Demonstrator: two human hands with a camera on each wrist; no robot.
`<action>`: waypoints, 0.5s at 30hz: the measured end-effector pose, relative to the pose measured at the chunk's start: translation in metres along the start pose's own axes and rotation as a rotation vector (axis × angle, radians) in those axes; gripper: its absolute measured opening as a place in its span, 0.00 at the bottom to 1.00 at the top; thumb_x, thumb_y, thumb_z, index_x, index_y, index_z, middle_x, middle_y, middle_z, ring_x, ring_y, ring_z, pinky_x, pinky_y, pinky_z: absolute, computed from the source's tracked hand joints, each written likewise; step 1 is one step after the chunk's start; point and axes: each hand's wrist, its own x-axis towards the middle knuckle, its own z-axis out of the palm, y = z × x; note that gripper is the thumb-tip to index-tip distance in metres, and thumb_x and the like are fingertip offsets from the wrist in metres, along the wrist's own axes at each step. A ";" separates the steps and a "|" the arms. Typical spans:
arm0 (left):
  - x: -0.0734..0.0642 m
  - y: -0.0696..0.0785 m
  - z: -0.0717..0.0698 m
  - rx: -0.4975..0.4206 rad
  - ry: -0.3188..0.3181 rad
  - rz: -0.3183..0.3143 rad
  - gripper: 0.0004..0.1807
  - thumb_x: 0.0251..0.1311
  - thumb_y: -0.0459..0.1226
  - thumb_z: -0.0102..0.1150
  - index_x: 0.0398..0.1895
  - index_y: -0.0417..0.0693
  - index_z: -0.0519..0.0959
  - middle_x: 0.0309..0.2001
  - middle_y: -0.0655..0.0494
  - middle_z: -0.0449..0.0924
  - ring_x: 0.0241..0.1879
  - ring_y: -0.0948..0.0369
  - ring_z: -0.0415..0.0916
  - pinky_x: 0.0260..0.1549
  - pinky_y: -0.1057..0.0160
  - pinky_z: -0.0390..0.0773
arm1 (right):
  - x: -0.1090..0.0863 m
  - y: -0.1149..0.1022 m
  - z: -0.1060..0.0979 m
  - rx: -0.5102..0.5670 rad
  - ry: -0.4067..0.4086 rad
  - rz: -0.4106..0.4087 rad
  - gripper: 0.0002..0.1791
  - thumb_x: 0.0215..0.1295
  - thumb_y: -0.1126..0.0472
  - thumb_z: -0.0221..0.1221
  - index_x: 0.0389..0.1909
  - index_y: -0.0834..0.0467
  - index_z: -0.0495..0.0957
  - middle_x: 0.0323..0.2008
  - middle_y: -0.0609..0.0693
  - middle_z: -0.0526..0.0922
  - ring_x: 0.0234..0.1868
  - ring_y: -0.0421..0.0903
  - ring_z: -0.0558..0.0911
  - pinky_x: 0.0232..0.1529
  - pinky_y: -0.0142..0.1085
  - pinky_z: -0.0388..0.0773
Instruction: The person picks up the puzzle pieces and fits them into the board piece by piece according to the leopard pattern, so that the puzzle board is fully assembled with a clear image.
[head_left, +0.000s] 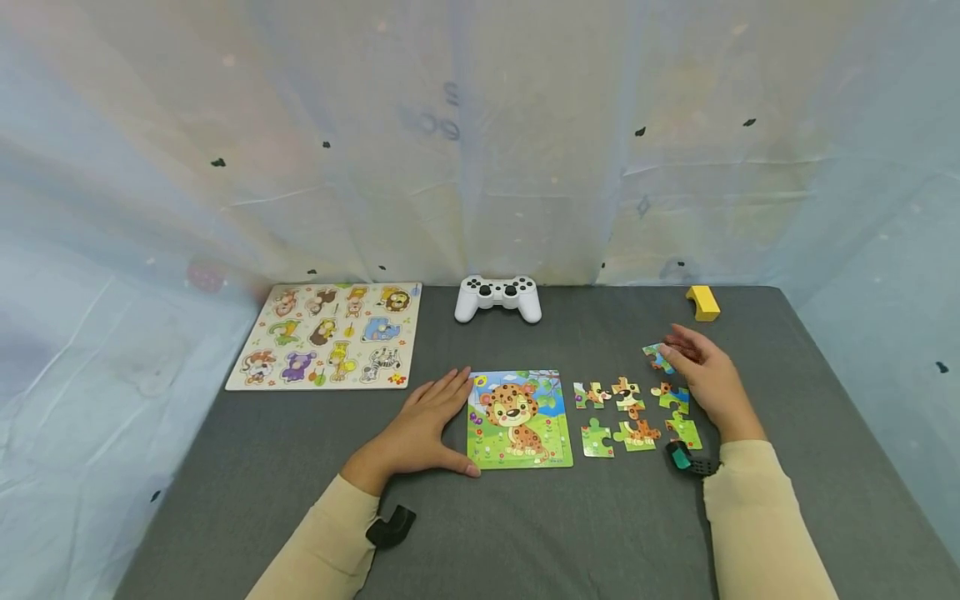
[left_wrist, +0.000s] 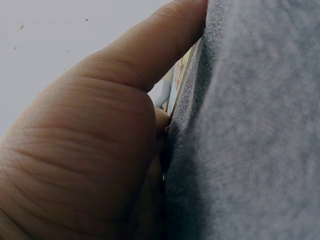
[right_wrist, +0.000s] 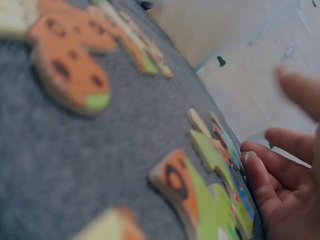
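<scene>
Your left hand [head_left: 427,427] lies spread at the left edge of the leopard board [head_left: 519,419], loose puzzle pieces [head_left: 639,435] lie to its right, your right hand [head_left: 711,383] is at the farthest piece [head_left: 656,358], pinching or not I cannot tell, and beyond sit a yellow block [head_left: 705,305] and a white game controller [head_left: 498,297].

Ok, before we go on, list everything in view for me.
Leopard board: one, green and blue, centre
Pieces: about seven, multicoloured, right of that board
Animal board: one, cream, back left
Controller: one, white, back centre
Block: one, yellow, back right
Table: one, grey, underneath
Sheeting: pale, around
Wrist devices: two, mostly black, at the wrists
Sleeves: two, cream, front
Left hand: one, at leopard board's left edge
Right hand: one, at farthest piece
</scene>
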 end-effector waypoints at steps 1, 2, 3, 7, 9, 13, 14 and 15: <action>0.000 0.000 0.000 0.001 0.000 0.000 0.77 0.47 0.71 0.80 0.90 0.45 0.48 0.89 0.54 0.38 0.87 0.54 0.34 0.80 0.40 0.38 | 0.000 0.000 0.000 -0.045 -0.013 -0.002 0.40 0.85 0.45 0.60 0.86 0.62 0.61 0.75 0.64 0.72 0.71 0.59 0.73 0.63 0.44 0.76; 0.000 0.000 0.000 0.001 0.000 -0.001 0.77 0.47 0.71 0.80 0.90 0.46 0.48 0.89 0.54 0.38 0.87 0.55 0.34 0.80 0.40 0.38 | 0.001 0.000 0.001 -0.082 -0.022 -0.008 0.39 0.84 0.47 0.61 0.85 0.62 0.62 0.76 0.65 0.71 0.73 0.63 0.72 0.65 0.50 0.75; 0.000 0.000 0.000 0.001 -0.001 -0.001 0.77 0.47 0.71 0.80 0.90 0.46 0.48 0.89 0.54 0.38 0.87 0.55 0.34 0.80 0.40 0.38 | 0.002 0.000 0.002 -0.112 -0.028 -0.016 0.38 0.84 0.50 0.62 0.84 0.63 0.63 0.76 0.66 0.70 0.74 0.65 0.70 0.66 0.55 0.74; 0.001 -0.001 0.000 -0.005 -0.003 -0.002 0.77 0.48 0.72 0.80 0.90 0.46 0.47 0.89 0.54 0.38 0.87 0.55 0.33 0.80 0.40 0.38 | 0.005 0.000 0.004 -0.193 -0.031 -0.028 0.34 0.82 0.61 0.63 0.82 0.66 0.66 0.75 0.69 0.68 0.73 0.69 0.69 0.66 0.65 0.71; 0.001 -0.001 0.001 -0.005 -0.005 -0.003 0.77 0.48 0.72 0.79 0.90 0.47 0.47 0.89 0.55 0.37 0.87 0.55 0.33 0.80 0.41 0.38 | 0.005 -0.001 0.005 -0.229 -0.019 -0.038 0.32 0.81 0.63 0.64 0.80 0.68 0.68 0.73 0.70 0.68 0.72 0.71 0.69 0.66 0.67 0.69; 0.001 -0.002 0.001 0.001 -0.003 -0.002 0.77 0.47 0.73 0.79 0.90 0.47 0.47 0.89 0.55 0.37 0.86 0.56 0.33 0.80 0.41 0.38 | 0.005 -0.003 0.005 -0.275 0.007 -0.056 0.29 0.80 0.62 0.65 0.75 0.72 0.73 0.72 0.72 0.67 0.71 0.74 0.67 0.67 0.71 0.65; 0.001 -0.002 0.002 0.002 -0.002 -0.003 0.77 0.47 0.73 0.79 0.90 0.47 0.47 0.89 0.55 0.37 0.86 0.56 0.33 0.80 0.41 0.38 | 0.005 -0.003 0.005 -0.281 0.009 -0.057 0.29 0.80 0.62 0.65 0.73 0.72 0.74 0.71 0.72 0.67 0.71 0.74 0.67 0.67 0.71 0.64; 0.001 -0.002 0.002 0.001 -0.002 -0.004 0.77 0.47 0.73 0.79 0.90 0.47 0.47 0.89 0.55 0.37 0.86 0.56 0.33 0.80 0.41 0.38 | 0.005 -0.003 0.006 -0.284 0.010 -0.056 0.28 0.80 0.61 0.66 0.72 0.72 0.74 0.71 0.72 0.67 0.71 0.74 0.66 0.67 0.72 0.64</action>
